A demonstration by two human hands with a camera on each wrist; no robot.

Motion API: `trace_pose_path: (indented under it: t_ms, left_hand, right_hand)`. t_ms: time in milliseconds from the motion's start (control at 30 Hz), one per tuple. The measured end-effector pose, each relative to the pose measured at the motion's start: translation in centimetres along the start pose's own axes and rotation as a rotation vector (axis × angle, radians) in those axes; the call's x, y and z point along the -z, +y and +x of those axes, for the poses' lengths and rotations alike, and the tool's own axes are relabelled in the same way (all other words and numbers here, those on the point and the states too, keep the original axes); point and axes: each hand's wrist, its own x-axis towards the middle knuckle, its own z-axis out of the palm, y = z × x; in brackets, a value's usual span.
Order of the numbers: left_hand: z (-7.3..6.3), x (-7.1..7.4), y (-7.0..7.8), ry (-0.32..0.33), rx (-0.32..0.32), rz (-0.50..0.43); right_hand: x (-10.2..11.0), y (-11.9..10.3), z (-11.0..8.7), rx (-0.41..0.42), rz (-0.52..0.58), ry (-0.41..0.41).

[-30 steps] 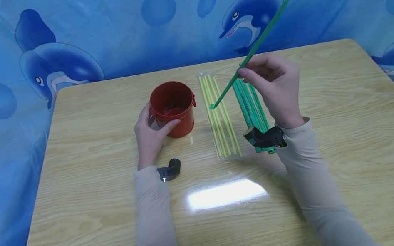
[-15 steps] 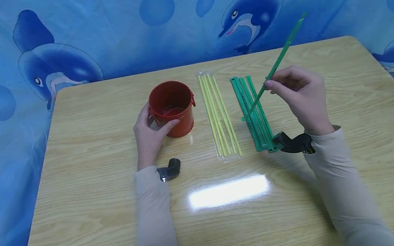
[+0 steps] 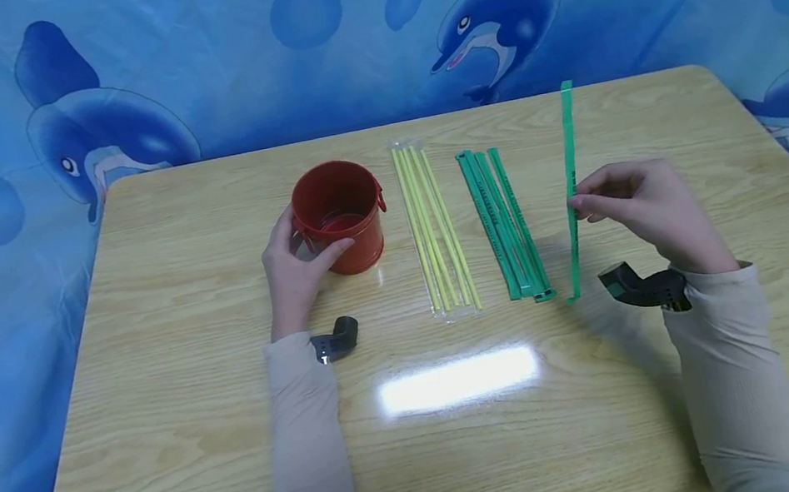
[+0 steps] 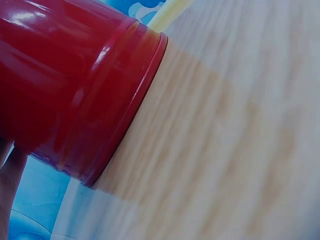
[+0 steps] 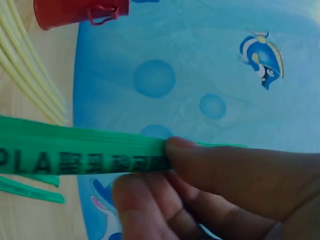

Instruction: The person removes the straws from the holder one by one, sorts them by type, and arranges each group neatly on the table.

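Note:
My left hand [image 3: 290, 269] grips a small red metal bucket [image 3: 358, 244] round its side, with the thumb across the front. In the left wrist view the bucket's wall [image 4: 60, 75] and lower rim fill the left part. My right hand [image 3: 649, 202] pinches a straw in a green printed wrapper [image 3: 569, 150] between thumb and fingertips. Seen from the head, this straw stands nearly upright, right of the other green-wrapped straws [image 3: 505, 222]. In the right wrist view, black lettering with "PLA" shows on the wrapper [image 5: 90, 150].
Several yellow straws [image 3: 438, 231] in clear wrapping lie side by side between the bucket and the green straws. All are on a wooden table [image 3: 180, 444]. A blue dolphin-print sheet [image 3: 224, 60] hangs behind the table's far edge.
My right hand has moved right and nearer, carrying the green-wrapped straw past the others; the straw has swung from slanted to nearly upright. My left hand keeps its grip on the bucket.

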Motion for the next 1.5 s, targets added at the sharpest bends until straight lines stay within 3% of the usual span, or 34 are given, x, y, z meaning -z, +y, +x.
trace_pose_path:
  t_ms: [133,233,767,1133,1500]
  left_hand:
    - [0.0,0.1,-0.1,0.003,0.006,-0.002]
    - [0.0,0.1,-0.2,0.004,0.006,-0.001]
    - [0.0,0.1,0.0,0.004,-0.022,0.008]
    - [0.1,0.0,0.0,0.002,-0.011,0.010]
    - [0.0,0.1,0.0,0.000,-0.011,0.011]
  right_hand:
    - [-0.2,1.0,0.8,-0.079,-0.033,-0.108]
    - [-0.6,1.9,1.7,-0.097,-0.014,-0.139]
    - [-1.6,4.4,4.2,-0.145,0.025,-0.102]
    - [-2.8,6.4,5.9,-0.204,0.087,-0.136]
    - [-4.1,6.7,7.1,-0.229,0.042,-0.134]
